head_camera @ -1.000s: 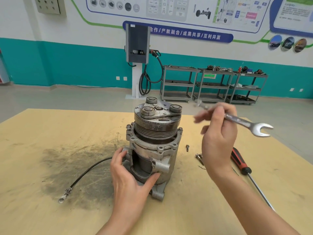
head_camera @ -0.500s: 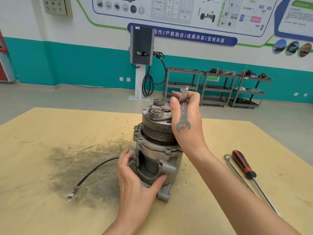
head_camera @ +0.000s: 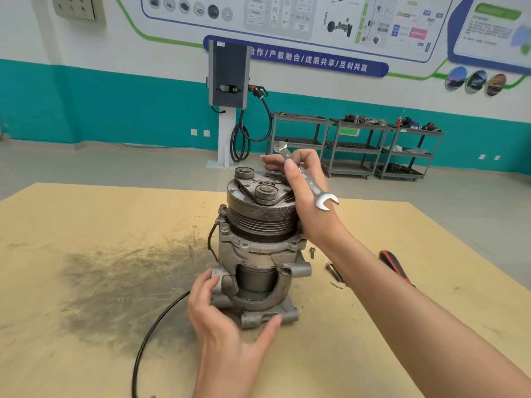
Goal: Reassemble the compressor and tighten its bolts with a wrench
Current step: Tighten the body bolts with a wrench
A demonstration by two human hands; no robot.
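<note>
Compressor (head_camera: 260,248) upright near the middle of the tabletop (head_camera: 86,326), pulley and clutch plate uppermost, cut-away housing facing the camera. Left hand (head_camera: 227,328) at the base, fingers spread and loosely bent against the lower casting, thumb under a mounting lug; steadying contact rather than a full grip. Right hand (head_camera: 301,193) beside the pulley top, thumb and fingers pinching the shank of the double open-end wrench (head_camera: 307,179), one jaw end free below the palm, the other above the fingertips; neither end yet seated on a fastener. Two loose bolts (head_camera: 321,259) on the tabletop just right of the housing, partly behind the right forearm, with a red-handled screwdriver (head_camera: 393,268) further right. Black cable (head_camera: 161,320) trailing left from the body across a dark smear. Probable step: bringing the wrench to a flange bolt. Advice: base pressed firmly downward to resist turning; loose bolts started by finger first; jaw pushed fully onto the flats, shank square to the bolt axis; short, even strokes to avoid slipping and rounding.
</note>
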